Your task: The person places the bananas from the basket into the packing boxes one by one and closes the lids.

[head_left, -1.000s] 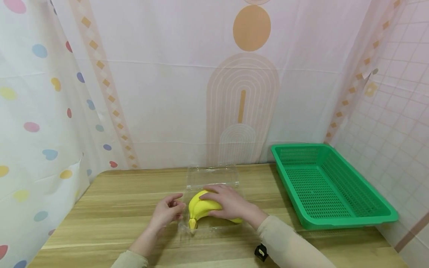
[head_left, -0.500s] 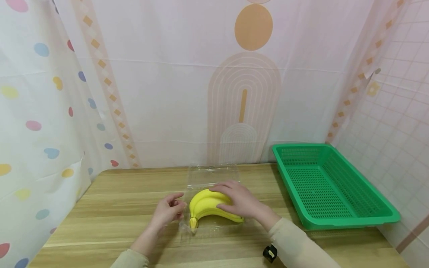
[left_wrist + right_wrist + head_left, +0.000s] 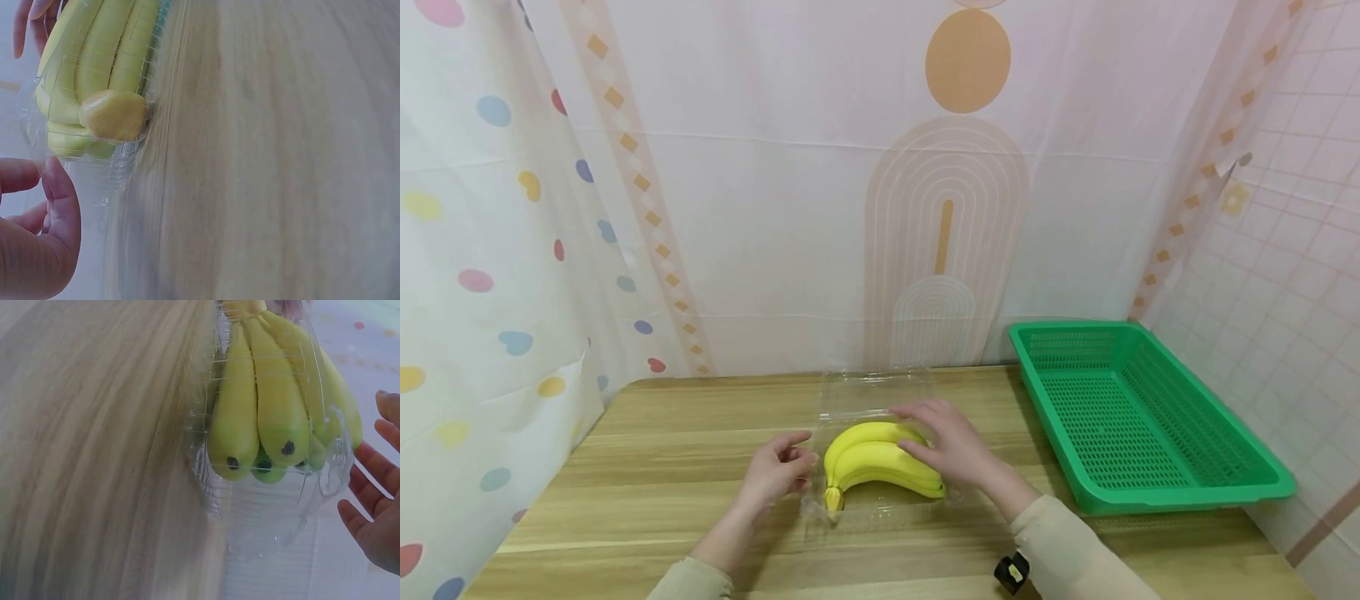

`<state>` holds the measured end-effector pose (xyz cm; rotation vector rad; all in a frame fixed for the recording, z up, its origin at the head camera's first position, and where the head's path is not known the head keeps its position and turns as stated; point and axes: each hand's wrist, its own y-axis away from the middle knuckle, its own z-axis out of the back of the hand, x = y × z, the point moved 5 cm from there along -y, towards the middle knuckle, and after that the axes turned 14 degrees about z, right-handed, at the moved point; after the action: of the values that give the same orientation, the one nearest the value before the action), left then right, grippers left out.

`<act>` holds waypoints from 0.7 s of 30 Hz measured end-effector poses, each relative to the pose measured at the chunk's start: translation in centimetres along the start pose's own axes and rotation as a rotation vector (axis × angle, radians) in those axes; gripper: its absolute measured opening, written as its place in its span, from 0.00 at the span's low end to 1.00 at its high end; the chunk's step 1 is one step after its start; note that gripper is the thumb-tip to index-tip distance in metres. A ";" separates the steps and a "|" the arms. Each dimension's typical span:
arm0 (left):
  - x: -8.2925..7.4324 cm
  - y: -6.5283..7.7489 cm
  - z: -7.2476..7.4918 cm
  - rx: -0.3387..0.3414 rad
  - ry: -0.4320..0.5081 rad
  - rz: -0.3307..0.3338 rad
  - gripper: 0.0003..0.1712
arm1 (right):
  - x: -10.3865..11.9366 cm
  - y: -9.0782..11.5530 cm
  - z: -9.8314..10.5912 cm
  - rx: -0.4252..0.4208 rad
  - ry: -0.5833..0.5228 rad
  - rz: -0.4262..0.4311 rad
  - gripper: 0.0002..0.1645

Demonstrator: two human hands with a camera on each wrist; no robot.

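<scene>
Bananas (image 3: 887, 465) lie in the base of the clear box (image 3: 883, 521), stem toward the box's near left corner. The left hand (image 3: 775, 472), at the box's left end, pinches its rim between thumb and finger. The right hand (image 3: 947, 440), above the box's right end, has its fingers loosely spread; contact with the bananas cannot be told. Behind the box's base, lid (image 3: 876, 393) laid back; right of the box, green basket (image 3: 1180, 502).

bananas (image 3: 880, 457) in container (image 3: 877, 396) | container on table (image 3: 685, 467) | basket (image 3: 1180, 502) on table, right of container | curtain (image 3: 775, 242) behind table
</scene>
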<state>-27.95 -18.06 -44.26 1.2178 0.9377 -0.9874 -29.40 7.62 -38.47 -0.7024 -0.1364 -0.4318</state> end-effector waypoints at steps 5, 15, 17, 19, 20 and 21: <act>0.0 0.0 0.1 -0.013 -0.016 -0.007 0.26 | -0.6 0.4 0.5 -0.086 -0.036 -0.025 0.24; -1.2 -0.7 1.8 0.007 0.012 0.022 0.26 | -2.4 1.3 1.3 -0.191 -0.202 -0.136 0.23; -1.5 -1.0 2.0 0.020 0.025 0.042 0.28 | -2.8 1.5 1.4 -0.213 -0.246 -0.183 0.22; -1.7 -1.1 2.1 0.022 0.032 0.058 0.28 | -3.1 1.7 1.5 -0.238 -0.283 -0.227 0.21; -1.7 -1.2 2.1 0.021 0.034 0.065 0.28 | -3.3 1.8 1.5 -0.252 -0.302 -0.252 0.21; -1.8 -1.3 2.1 0.021 0.039 0.068 0.28 | -3.5 1.9 1.5 -0.266 -0.325 -0.276 0.21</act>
<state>-29.66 -20.12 -42.69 1.2817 0.9123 -0.9246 -31.75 11.11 -39.36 -1.0196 -0.4932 -0.6042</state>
